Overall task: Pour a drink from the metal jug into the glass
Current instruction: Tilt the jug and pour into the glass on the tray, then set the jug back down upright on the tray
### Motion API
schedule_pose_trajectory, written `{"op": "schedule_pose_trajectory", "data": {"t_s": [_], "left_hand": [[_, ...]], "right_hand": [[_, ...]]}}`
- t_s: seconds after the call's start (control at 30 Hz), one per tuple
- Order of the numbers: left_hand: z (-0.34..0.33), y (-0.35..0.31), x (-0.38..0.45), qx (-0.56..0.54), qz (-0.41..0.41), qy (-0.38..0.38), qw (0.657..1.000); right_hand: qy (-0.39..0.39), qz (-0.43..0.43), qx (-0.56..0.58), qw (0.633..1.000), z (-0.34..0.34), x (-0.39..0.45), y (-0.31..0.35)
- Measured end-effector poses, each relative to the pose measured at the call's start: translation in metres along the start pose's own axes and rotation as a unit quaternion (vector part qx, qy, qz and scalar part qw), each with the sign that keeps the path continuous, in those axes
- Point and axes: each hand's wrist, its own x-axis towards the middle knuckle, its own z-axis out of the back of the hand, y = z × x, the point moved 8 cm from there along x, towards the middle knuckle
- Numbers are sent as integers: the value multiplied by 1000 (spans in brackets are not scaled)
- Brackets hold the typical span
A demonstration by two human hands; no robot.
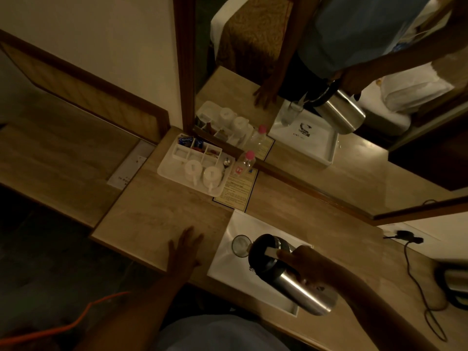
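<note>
Right hand [307, 264] grips the tilted metal jug [288, 272], spout over the glass [241, 245]. Left hand [184, 250] lies spread on the tabletop [162, 214]. Pouring appears underway; fill level cannot be told.

Silver steel jug [298, 282] with a black top, clear glass [240, 245] on a white tray [228, 264], beige marbled bench [157, 219], bottle [244, 162] with a pink cap, orange cable [83, 317]

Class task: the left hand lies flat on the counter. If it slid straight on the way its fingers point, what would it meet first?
Probably the white condiment tray holding two upturned cups; the left hand has bare beige counter ahead until then.
</note>
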Motion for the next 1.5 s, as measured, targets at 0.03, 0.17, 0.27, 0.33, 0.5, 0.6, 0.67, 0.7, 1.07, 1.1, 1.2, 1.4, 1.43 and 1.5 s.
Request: {"op": "schedule_pose_trajectory", "data": {"t_s": [0.03, 0.17, 0.27, 0.33, 0.5, 0.6, 0.67, 0.7, 1.07, 1.1, 1.2, 1.4, 1.43, 1.5], "left_hand": [[0, 0, 0, 1, 0, 0, 1000], [0, 0, 0, 0, -2, -3, 1000], [0, 1, -1, -3, -4, -5, 1000], [0, 1, -1, -4, -4, -3, 1000], [1, 1, -1, 2, -3, -3, 1000], [1, 0, 0, 5, -1, -2, 1000], [1, 0, 0, -1, -1, -2, 1000], [1, 0, 0, -3, -1, -2, 1000], [1, 0, -1, 1, 1, -5, 1000], [1, 0, -1, 0, 2, -5, 1000], [3, -1, 0, 2, 1, -5, 1000], [2, -1, 0, 4, -5, -7, 1000], [1, 0, 0, 3, -4, -8, 1000], [1, -1, 0, 5, -4, -7, 1000]], "right_hand": [[0, 0, 0, 1000, 0, 0, 0], [8, 8, -6, 1000, -2, -2, 3], [10, 8, -15, 1000, -2, -5, 4], [7, 7, -17, 1000, -1, -6, 5], [10, 45, -37, 998, -4, -12, 14], [-10, 33, -3, 999, 1, -9, 9], [-5, 47, -8, 999, -3, -8, 12], [-1, 58, -24, 998, -4, -10, 14], [-33, 71, 17, 997, -5, -10, -3], [-40, 69, 22, 997, -4, -10, -7], [-53, 107, 19, 993, -8, -18, -9], [-102, 157, 94, 978, -13, -30, -17], [-116, 156, 132, 972, -14, -30, -22], [-148, 140, 217, 955, -16, -28, -38]]}}
